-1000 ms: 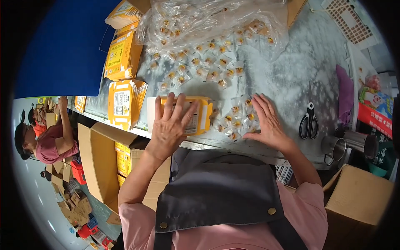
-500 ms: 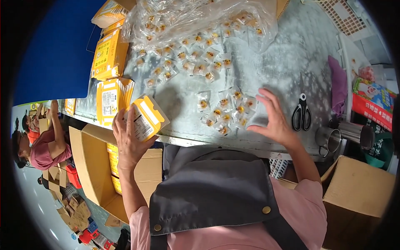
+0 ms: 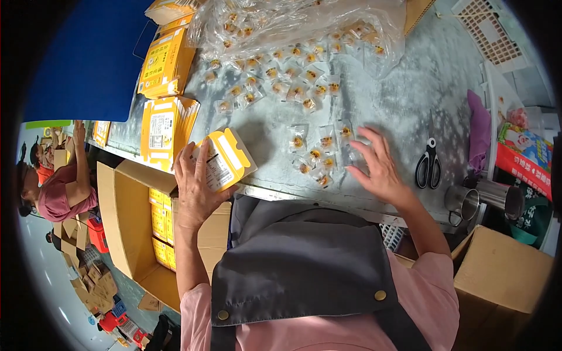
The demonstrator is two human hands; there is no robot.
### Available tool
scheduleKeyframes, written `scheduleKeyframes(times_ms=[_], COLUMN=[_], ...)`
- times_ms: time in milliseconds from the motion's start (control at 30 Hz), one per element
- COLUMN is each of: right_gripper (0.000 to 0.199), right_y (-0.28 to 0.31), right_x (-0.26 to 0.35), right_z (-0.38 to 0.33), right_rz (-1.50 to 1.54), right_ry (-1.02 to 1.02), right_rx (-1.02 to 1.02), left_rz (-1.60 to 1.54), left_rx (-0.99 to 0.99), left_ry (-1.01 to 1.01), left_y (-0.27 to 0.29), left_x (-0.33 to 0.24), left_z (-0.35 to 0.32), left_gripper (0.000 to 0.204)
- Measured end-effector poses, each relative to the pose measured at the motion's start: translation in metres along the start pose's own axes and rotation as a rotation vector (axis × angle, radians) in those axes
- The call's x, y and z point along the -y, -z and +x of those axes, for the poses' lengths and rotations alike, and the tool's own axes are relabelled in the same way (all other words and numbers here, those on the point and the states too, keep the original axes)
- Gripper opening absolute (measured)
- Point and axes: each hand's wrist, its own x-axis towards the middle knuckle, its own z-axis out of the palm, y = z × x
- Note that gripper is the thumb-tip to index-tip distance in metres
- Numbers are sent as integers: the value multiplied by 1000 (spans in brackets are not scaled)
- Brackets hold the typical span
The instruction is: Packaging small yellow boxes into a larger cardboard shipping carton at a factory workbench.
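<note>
My left hand (image 3: 199, 190) grips a small yellow carton (image 3: 225, 161) with a white label panel, tilted over the table's front edge. The carton's flap is up on its upper right side. My right hand (image 3: 380, 169) hovers low over the table, thumb and fingers apart and curved toward a small group of clear-wrapped packets (image 3: 326, 140) with orange-yellow pieces inside. Some clear wrapping shows between its thumb and fingertips; the hand hides part of the group. Farther back lies a larger spread of the same packets (image 3: 295, 92).
Stacks of flat yellow cartons (image 3: 164, 131) stand at left. A clear plastic bag (image 3: 281, 26) of packets lies at the back. Scissors (image 3: 428, 167), metal cups (image 3: 462, 202) and a purple cloth (image 3: 479, 131) are at right. Below left, a cardboard box (image 3: 132, 225) holds yellow cartons. A co-worker (image 3: 67, 193) is far left.
My right hand has come in over the right side of the small packet group, covering several packets there. The carton stays in my left hand, slightly farther right. The whole view has shifted a little.
</note>
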Motion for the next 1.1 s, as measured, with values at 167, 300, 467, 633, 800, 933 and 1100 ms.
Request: scheduleKeyframes(times_ms=[167, 300, 467, 633, 800, 933, 1100], right_gripper=[52, 45, 34, 23, 23, 25, 15], right_y=[-10, -20, -4, -10, -55, -71, 2], right_x=[12, 1, 1, 28, 29, 21, 0], right_z=[36, 34, 25, 68, 130, 162, 124], right_rz=[-16, -58, -94, -5, -177, -459, 95], right_ry=[156, 238, 179, 184, 278, 296, 121], right_rx=[177, 203, 192, 172, 372, 169, -44], left_rz=[13, -15, -24, -37, -41, -85, -147], left_rx=[-1, 7, -7, -41, -38, 20, 78], left_ry=[-7, 9, 20, -41, -121, -145, -194], left_y=[3, 2, -2, -3, -4, -7, -13], left_x=[-5, -5, 2, -3, -20, -24, -31], left_z=[3, 2, -3, 5, 15, 5, 1], left_gripper=[112, 113, 114, 114, 113, 114, 113])
